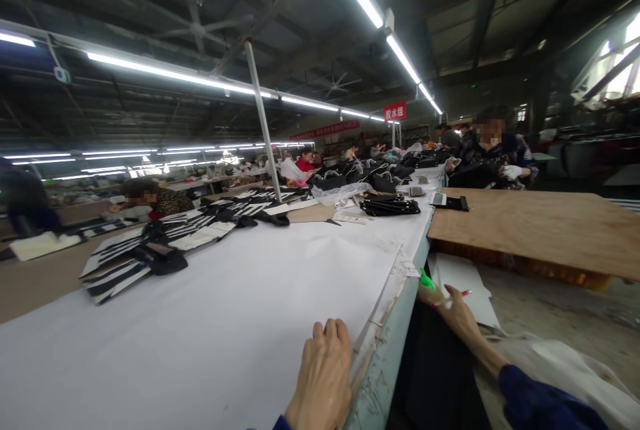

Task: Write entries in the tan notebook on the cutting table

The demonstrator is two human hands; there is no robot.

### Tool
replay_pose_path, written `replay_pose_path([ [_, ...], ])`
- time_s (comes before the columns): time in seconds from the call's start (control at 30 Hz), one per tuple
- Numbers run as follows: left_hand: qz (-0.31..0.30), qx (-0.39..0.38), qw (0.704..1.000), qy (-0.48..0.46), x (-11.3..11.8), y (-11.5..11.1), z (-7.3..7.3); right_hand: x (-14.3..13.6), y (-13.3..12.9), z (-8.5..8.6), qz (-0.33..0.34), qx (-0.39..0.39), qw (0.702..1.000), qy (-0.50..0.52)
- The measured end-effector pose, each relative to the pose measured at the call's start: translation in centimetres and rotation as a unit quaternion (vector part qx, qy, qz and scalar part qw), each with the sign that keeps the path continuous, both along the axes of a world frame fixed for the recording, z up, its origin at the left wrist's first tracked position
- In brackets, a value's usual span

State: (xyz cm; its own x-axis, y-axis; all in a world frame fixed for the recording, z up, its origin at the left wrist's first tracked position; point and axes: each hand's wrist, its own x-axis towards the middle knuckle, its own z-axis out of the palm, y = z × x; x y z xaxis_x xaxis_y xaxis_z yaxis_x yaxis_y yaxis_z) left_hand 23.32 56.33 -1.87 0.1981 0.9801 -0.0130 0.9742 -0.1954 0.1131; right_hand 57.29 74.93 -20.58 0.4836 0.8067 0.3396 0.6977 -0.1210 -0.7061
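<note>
My left hand (323, 377) rests palm down on the white sheet (250, 290) covering the table, near its right edge. Its fingers are together and bent, and nothing shows in them. Just past the table's edge, my right hand (457, 313) is closed around a thin red pen-like item (467, 293) that pokes out beside a finger. A bright green piece (426, 279) shows at this hand's far side, next to the table edge; what it belongs to is unclear. White card pieces (470, 283) lie beyond the right hand.
Striped black-and-white pieces (120, 263) lie at the table's left. Stacked black items (390, 205) sit farther back, near a metal pole (263, 120). A wooden board (540, 223) stands at the right, with a gloved person (493, 153) behind it. White cloth (565, 363) lies at lower right.
</note>
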Motion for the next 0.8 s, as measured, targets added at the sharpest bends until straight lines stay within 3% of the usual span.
replay_pose_path([
  [0.13,0.075,0.033,0.993,-0.086,-2.4,1.4,0.5,-0.8,-4.2,2.0,0.019,0.092,0.995,0.017],
  [0.23,0.145,0.041,0.972,-0.181,-5.8,3.0,1.4,-3.4,-5.7,5.1,0.095,0.125,0.988,0.002],
  [0.4,0.179,0.066,0.929,-0.317,-10.9,4.6,2.0,-10.4,-3.3,11.1,0.255,0.058,0.963,-0.072],
  [0.53,0.173,0.077,0.913,-0.36,-12.6,4.9,1.7,-14.0,-1.8,14.3,0.292,-0.015,0.945,-0.145],
  [0.63,0.175,0.086,0.916,-0.35,-12.6,5.0,1.8,-14.0,-2.4,14.8,0.266,-0.063,0.948,-0.163],
  [0.8,0.129,0.068,0.947,-0.287,-9.7,4.2,2.5,-12.6,-4.2,13.0,0.252,-0.052,0.961,-0.101],
])
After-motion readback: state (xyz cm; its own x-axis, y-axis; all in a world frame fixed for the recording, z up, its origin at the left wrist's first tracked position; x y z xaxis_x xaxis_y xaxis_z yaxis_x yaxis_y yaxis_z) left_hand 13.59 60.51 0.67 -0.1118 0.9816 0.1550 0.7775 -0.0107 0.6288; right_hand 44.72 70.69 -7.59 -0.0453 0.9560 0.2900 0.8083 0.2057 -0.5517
